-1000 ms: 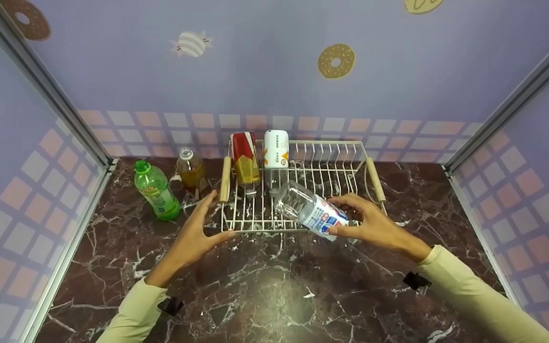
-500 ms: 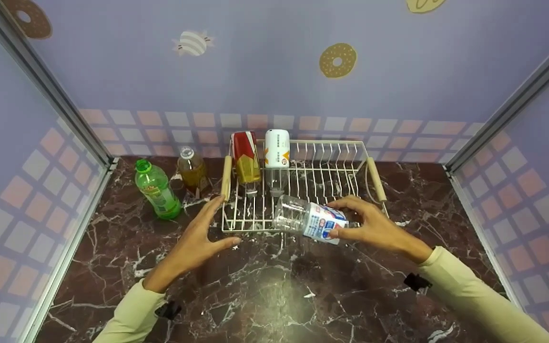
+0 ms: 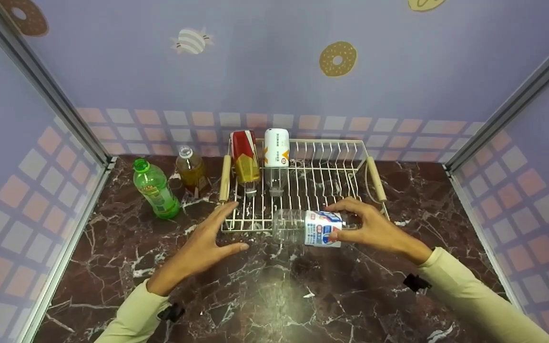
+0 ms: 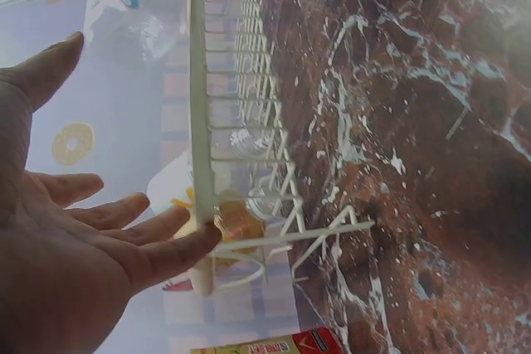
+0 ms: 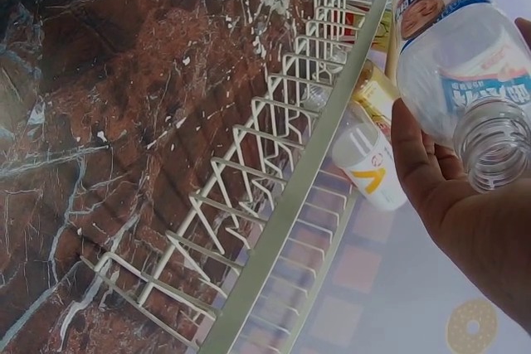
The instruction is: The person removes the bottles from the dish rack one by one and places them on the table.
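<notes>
The right hand pinches a clear plastic bottle with a white-and-blue label, held sideways above the near rim of a cream wire rack. The left hand, left, is empty, fingers spread. Gripped towards one end, the bottle might tip. Only the right wrist view clearly shows its uncapped mouth.

Qty by kind

5 btls tot.: 1 grn btl, 1 amber btl, 1 red/ylw btl, 1 wht btl, 1 clr btl. 1 rack, 2 wood hndls. 1 L hand, 1 R hand. 2 sleeves, 2 blk wrist units. Wall: 2 donut prints, 1 candy print, 1 cut-off print, type unclear. 3 walls, 2 corner posts, 1 table. Rack wires: many, too thin to ct.
</notes>
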Available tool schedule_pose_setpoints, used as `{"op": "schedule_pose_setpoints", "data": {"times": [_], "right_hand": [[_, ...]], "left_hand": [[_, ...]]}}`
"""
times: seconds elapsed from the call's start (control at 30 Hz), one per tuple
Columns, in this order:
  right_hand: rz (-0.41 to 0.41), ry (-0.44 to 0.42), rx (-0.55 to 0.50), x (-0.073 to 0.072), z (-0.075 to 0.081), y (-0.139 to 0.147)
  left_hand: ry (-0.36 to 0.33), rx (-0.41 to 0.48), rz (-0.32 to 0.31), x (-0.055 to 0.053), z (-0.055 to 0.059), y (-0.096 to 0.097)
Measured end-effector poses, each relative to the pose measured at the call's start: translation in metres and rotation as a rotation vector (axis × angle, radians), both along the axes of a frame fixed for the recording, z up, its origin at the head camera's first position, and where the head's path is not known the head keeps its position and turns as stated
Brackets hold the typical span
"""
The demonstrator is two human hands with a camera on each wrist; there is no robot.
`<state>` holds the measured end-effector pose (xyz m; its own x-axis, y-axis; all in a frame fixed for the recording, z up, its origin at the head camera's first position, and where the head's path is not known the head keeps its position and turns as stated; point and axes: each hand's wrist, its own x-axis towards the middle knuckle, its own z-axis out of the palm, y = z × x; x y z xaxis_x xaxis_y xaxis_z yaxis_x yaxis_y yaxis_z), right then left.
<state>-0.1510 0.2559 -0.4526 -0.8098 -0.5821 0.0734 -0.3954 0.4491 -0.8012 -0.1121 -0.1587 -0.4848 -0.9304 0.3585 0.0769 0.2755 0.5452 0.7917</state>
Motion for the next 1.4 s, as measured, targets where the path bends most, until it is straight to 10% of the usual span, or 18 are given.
{"op": "schedule_pose_setpoints", "data": {"times": [1.4], "right_hand": [[0.135, 0.04, 0.017, 0.015, -0.012, -0.019]], "left_hand": [[-0.048, -0.042, -0.255, 0.026, 0.005, 0.062]]}}
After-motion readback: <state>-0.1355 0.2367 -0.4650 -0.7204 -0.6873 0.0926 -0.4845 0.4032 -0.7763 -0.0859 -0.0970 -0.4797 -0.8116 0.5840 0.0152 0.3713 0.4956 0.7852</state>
